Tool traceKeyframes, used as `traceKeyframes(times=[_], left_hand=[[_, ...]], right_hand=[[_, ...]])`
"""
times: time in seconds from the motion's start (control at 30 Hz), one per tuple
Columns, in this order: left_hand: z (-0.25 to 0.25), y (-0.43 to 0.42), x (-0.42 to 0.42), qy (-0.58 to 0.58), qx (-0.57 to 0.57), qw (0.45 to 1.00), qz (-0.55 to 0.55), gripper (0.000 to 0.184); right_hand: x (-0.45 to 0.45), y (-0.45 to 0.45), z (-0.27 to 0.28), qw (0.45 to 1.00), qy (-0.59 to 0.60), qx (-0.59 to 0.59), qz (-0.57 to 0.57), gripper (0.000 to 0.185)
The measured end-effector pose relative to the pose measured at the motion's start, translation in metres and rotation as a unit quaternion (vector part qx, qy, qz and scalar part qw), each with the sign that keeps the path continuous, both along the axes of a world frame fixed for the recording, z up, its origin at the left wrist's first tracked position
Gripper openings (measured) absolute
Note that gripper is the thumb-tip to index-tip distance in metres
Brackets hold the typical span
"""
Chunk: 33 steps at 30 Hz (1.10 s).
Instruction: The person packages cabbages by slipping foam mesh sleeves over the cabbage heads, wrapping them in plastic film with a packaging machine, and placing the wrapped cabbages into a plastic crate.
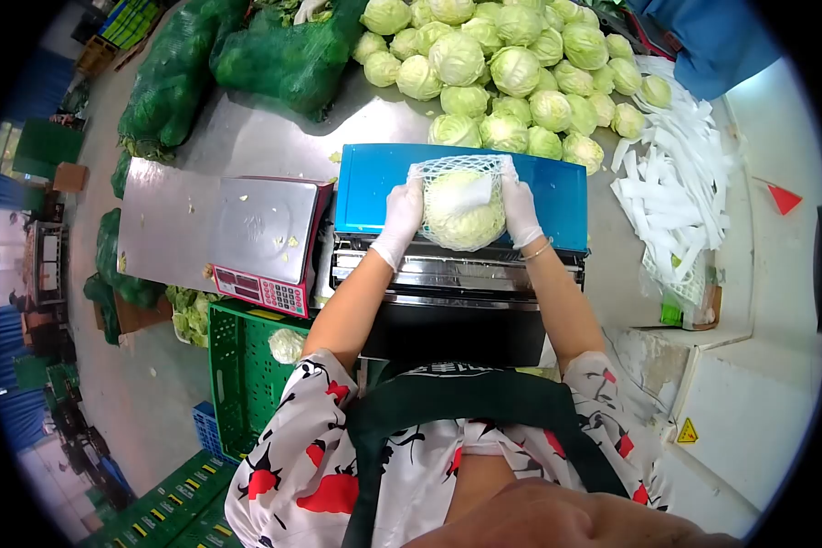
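A pale green cabbage (466, 224) sits inside a white mesh net (440, 169), over the front part of a blue-topped machine (365, 196). Both hands wear white gloves. My left hand (402, 217) is closed on the net's upper left edge, and my right hand (521, 208) is closed on its upper right edge. The net is stretched between them, with a white strip lying across the cabbage. My fingertips are partly hidden by the mesh.
Many cabbages (516, 71) are piled behind the machine. White net sleeves (671, 192) lie at the right. A scale (265, 228) stands left, above a green crate (233, 374) holding a cabbage. Green mesh sacks (178, 78) lie at the back left.
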<state>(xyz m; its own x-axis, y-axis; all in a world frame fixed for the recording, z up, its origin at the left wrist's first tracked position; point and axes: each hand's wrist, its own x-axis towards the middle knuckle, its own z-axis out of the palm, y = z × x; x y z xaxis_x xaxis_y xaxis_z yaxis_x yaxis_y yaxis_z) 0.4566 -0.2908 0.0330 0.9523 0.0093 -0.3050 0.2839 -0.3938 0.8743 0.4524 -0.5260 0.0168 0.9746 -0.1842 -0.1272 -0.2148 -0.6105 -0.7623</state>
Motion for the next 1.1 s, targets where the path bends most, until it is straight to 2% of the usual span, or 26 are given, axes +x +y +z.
traceKeyframes(times=[0.07,0.13,0.17,0.2,0.3,0.33,0.4,0.43,0.47,0.57,0.6,0.7,0.73,0.83,0.87,0.9,0.93,0.97,1.0,1.03,1.07,1.1], left_hand=[[0.004,-0.007,-0.009,-0.063,-0.085,0.994,0.016,0.066],[0.020,-0.009,-0.009,0.020,-0.314,0.949,0.032,0.063],[0.032,-0.003,-0.009,0.138,-0.484,0.863,0.044,0.060],[0.041,-0.001,-0.012,0.250,-0.629,0.734,0.057,0.059],[0.051,-0.001,-0.031,0.308,-0.668,0.677,0.025,0.055],[0.044,-0.006,-0.037,0.268,-0.595,0.758,0.025,0.057],[0.039,-0.016,-0.040,0.148,-0.556,0.818,-0.017,0.052],[0.045,-0.019,-0.034,0.173,-0.613,0.771,0.008,0.051],[0.051,-0.022,-0.028,0.197,-0.666,0.719,0.035,0.050],[0.045,-0.012,0.002,0.207,-0.646,0.734,0.031,0.052],[0.042,-0.013,0.009,0.200,-0.654,0.730,0.000,0.052],[0.035,-0.018,0.031,0.177,-0.675,0.710,-0.097,0.054],[0.030,-0.021,0.039,0.191,-0.715,0.657,-0.142,0.056],[0.021,-0.020,0.061,0.127,-0.677,0.723,0.058,0.059],[0.019,-0.006,0.064,0.102,-0.617,0.774,0.102,0.063],[0.009,0.007,0.063,0.034,-0.521,0.847,0.095,0.055],[0.021,0.016,0.050,-0.043,-0.392,0.916,0.076,0.051],[0.033,0.026,0.029,-0.115,-0.252,0.959,0.054,0.047],[0.032,0.039,0.012,-0.146,-0.159,0.975,0.051,0.045],[0.037,0.048,-0.008,-0.175,-0.065,0.981,0.049,0.043],[0.045,0.059,-0.034,-0.230,0.087,0.969,0.034,0.045],[0.044,0.075,-0.057,-0.299,0.236,0.925,0.005,0.049]], right_hand=[[-0.016,0.021,0.037,0.984,0.052,0.129,-0.111,0.062],[-0.027,0.030,0.060,0.977,-0.040,0.190,-0.089,0.058],[-0.034,0.032,0.071,0.969,-0.082,0.219,-0.078,0.056],[-0.038,0.033,0.087,0.961,-0.168,0.217,-0.032,0.047],[-0.027,0.013,0.133,0.935,0.056,0.349,0.041,0.041],[-0.017,0.000,0.124,0.914,0.021,0.382,0.135,0.030],[-0.005,-0.008,0.102,0.801,0.171,0.569,0.077,0.028],[-0.003,-0.011,0.088,0.723,0.241,0.646,0.048,0.028],[-0.005,-0.019,0.062,0.694,0.235,0.677,0.071,0.035],[-0.029,-0.021,0.068,0.814,0.104,0.571,-0.032,0.049],[-0.033,-0.015,0.083,0.793,0.101,0.597,-0.064,0.067],[-0.054,0.018,0.093,0.909,-0.023,0.413,0.051,0.074],[-0.062,0.025,0.081,0.929,-0.067,0.363,0.027,0.083],[-0.092,0.039,0.066,0.947,-0.114,0.296,-0.053,0.086],[-0.101,0.042,0.062,0.950,-0.117,0.286,-0.051,0.089],[-0.102,0.042,0.058,0.950,-0.123,0.283,-0.046,0.088],[-0.103,0.041,0.055,0.951,-0.127,0.280,-0.043,0.088],[-0.105,0.039,0.052,0.951,-0.129,0.277,-0.041,0.087],[-0.102,0.032,0.059,0.957,-0.119,0.262,-0.023,0.085],[-0.102,0.023,0.056,0.973,-0.121,0.197,-0.009,0.083],[-0.109,0.014,0.059,0.983,-0.146,0.109,-0.023,0.078],[-0.114,0.007,0.067,0.984,-0.173,0.021,-0.035,0.074]])
